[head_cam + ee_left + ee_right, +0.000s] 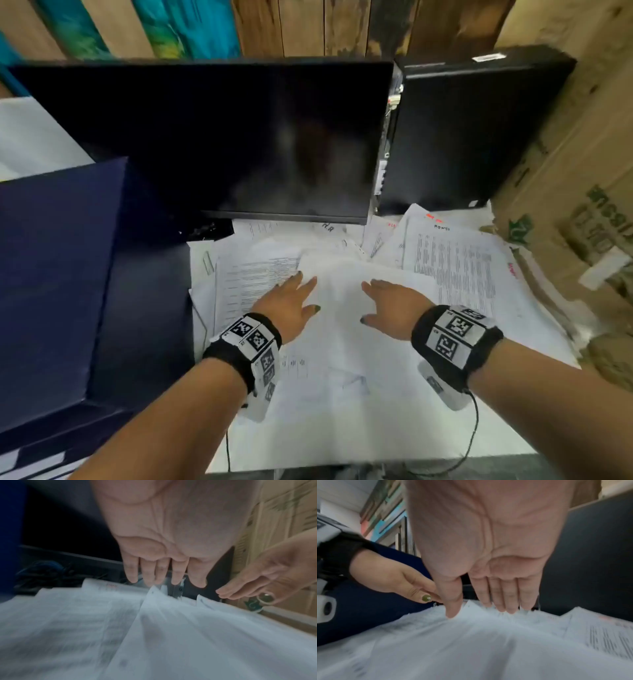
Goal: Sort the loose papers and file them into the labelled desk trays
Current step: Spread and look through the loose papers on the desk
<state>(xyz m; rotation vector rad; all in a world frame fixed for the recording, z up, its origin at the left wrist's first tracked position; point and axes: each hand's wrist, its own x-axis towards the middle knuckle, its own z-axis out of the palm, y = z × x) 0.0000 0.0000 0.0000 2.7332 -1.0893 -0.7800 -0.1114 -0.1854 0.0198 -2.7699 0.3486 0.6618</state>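
Loose printed papers (346, 342) lie spread in overlapping layers over the desk in front of the monitor. A sheet with columns of text (455, 263) sits at the right, some with red marks. My left hand (291, 305) hovers flat over the pile with straight fingers, holding nothing. My right hand (390, 305) is beside it, also flat and empty. In the left wrist view the left hand (164, 574) has its fingers extended just above the papers (120, 635). The right wrist view shows the right hand (493, 599) with fingertips close to the paper edge (471, 642).
A dark monitor (219, 137) stands behind the papers, a black computer case (462, 137) to its right. Dark blue stacked trays or boxes (58, 281) fill the left side. Cardboard boxes (565, 205) crowd the right edge.
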